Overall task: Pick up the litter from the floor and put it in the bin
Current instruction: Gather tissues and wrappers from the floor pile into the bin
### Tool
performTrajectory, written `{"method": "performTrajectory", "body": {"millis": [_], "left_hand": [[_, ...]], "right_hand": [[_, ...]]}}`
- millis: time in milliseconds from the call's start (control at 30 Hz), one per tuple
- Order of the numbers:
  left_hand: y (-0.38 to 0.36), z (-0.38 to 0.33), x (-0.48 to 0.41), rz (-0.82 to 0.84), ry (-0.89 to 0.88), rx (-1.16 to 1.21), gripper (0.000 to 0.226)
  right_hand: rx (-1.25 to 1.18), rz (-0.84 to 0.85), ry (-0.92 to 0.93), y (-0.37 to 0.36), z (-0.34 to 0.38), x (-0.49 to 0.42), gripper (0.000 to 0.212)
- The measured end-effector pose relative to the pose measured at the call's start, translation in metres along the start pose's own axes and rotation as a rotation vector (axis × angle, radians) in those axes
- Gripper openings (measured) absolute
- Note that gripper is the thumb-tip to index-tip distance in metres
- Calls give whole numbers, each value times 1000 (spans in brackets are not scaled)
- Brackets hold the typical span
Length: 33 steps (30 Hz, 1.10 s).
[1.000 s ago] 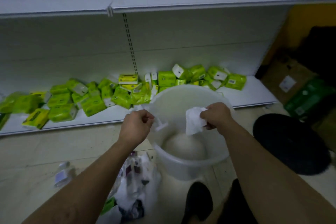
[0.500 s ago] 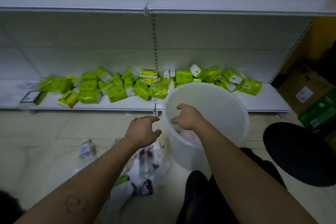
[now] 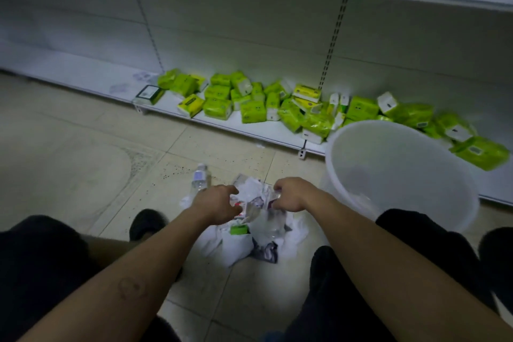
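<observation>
Dim room, beige tiled floor [image 3: 69,161]. White bottom shelf [image 3: 83,75] runs along the back from 9 to 3 o'clock, with green packs [image 3: 249,108] heaped on it. Clear bottle [image 3: 200,178] lies on the floor at 11 o'clock of the litter pile [image 3: 244,241]. Left hand [image 3: 215,204]: fingers curled into the top of the litter pile, gripping it. Right hand [image 3: 291,194]: fingers pinch a wrapper in the same pile. White bin [image 3: 388,164] stands upright on the floor at 2 o'clock, just beside the pile.
</observation>
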State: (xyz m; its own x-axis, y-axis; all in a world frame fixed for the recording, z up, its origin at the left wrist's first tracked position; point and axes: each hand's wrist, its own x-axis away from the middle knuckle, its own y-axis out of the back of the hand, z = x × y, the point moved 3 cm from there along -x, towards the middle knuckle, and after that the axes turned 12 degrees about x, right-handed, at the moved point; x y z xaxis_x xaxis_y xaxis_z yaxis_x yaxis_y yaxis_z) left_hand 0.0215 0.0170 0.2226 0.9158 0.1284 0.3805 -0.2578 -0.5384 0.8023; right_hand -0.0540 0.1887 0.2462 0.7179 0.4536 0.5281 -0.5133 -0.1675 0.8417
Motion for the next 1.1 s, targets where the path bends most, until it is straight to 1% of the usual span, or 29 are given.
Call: {"method": "performTrajectory", "body": {"millis": [133, 233, 267, 300, 367, 400, 500, 633, 700, 767, 800, 867, 967, 1100], "left_hand": [[-27, 30, -22, 83, 49, 13, 53], [-57, 55, -42, 179, 110, 10, 55], [-69, 64, -49, 216, 139, 22, 55], [-82, 73, -56, 245, 166, 33, 55], [-108, 90, -69, 293, 209, 34, 57], [-121, 97, -74, 313, 219, 30, 60], [-158, 112, -88, 332, 209, 33, 67], [-196, 120, -110, 270, 135, 60, 62], [-213, 125, -122, 307, 110, 65, 59], [-225, 130, -132, 371, 103, 38, 59], [-230, 132, -134, 391, 101, 31, 60], [-234, 136, -136, 396, 86, 35, 62], [-228, 137, -133, 349, 56, 38, 66], [-200, 128, -126, 292, 39, 51, 61]], "right_hand": [[-2, 67, -35, -19, -4, -31, 45], [-86, 154, -74, -45, -12, -54, 22], [-110, 189, -89, -59, -13, -61, 19], [-130, 224, -95, -76, -13, -69, 23], [-143, 302, -115, -107, -11, -84, 53], [-150, 343, -126, -121, -9, -91, 57], [-195, 439, -155, -159, -1, -115, 47], [-196, 494, -124, -209, 9, -138, 35], [-200, 491, -91, -232, 10, -147, 43], [-284, 460, -91, -247, 10, -154, 59], [-323, 436, -105, -253, 10, -157, 63], [-329, 395, -129, -259, 10, -158, 64], [-249, 376, -152, -262, 6, -153, 56], [-163, 321, -127, -240, 3, -143, 22]]}}
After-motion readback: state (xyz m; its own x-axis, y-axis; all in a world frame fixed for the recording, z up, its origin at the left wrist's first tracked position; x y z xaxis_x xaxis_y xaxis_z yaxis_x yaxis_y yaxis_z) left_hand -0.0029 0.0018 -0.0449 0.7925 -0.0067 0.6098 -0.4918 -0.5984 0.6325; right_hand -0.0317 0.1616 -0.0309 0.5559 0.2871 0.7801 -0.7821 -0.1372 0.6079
